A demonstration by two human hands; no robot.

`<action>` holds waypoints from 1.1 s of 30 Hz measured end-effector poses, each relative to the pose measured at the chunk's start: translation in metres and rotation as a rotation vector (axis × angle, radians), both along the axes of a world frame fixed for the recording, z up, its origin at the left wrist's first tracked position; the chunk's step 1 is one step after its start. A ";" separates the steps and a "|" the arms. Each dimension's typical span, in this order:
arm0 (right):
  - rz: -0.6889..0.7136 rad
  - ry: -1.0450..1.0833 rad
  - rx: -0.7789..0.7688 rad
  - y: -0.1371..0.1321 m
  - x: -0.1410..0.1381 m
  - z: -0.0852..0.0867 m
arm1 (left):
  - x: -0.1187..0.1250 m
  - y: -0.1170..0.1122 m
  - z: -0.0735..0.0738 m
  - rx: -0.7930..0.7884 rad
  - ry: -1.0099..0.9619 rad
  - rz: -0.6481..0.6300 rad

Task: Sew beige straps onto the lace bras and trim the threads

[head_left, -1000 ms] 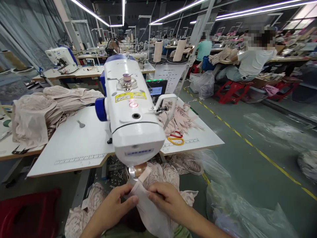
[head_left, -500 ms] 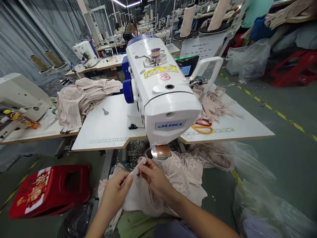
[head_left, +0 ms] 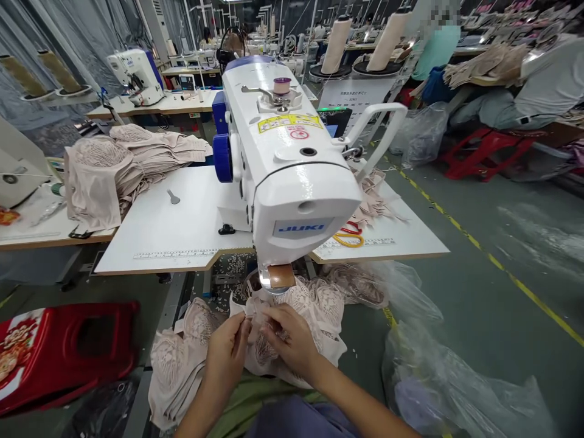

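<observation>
Lower centre, left hand (head_left: 227,347) and right hand (head_left: 293,342) pinch the beige bra fabric (head_left: 256,304), seemingly straightening its edge; the next move likely calls for steady grip.

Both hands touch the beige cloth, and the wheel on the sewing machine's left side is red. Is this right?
Wrong colour: in the head view, the wheel on the left side of the sewing machine is blue. The left hand and right hand touch the beige cloth.

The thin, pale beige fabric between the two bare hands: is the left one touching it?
Touching. The head view shows the left hand pinching an edge of the pale beige fabric.
</observation>
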State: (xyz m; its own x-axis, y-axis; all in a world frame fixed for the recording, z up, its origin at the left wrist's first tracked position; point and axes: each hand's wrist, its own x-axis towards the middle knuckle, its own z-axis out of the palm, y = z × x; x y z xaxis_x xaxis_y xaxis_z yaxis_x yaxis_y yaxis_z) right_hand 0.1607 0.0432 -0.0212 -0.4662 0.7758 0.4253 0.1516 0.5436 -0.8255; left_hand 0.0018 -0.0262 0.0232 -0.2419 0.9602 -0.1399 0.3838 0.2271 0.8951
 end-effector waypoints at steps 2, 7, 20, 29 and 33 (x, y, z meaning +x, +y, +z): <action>0.043 -0.047 0.006 0.008 0.001 0.010 | 0.001 -0.002 0.008 -0.018 -0.035 -0.064; 0.035 0.012 -0.112 0.014 -0.004 0.016 | 0.009 0.003 0.009 -0.037 -0.077 -0.063; -0.381 -0.637 0.148 0.163 0.107 0.012 | 0.013 0.031 -0.013 -0.038 0.136 -0.091; -0.218 -0.863 0.031 0.227 0.157 0.036 | 0.025 0.022 0.010 -0.113 -0.052 -0.109; -0.112 -0.749 0.053 0.179 0.178 0.006 | 0.017 0.020 0.020 -0.119 -0.197 -0.023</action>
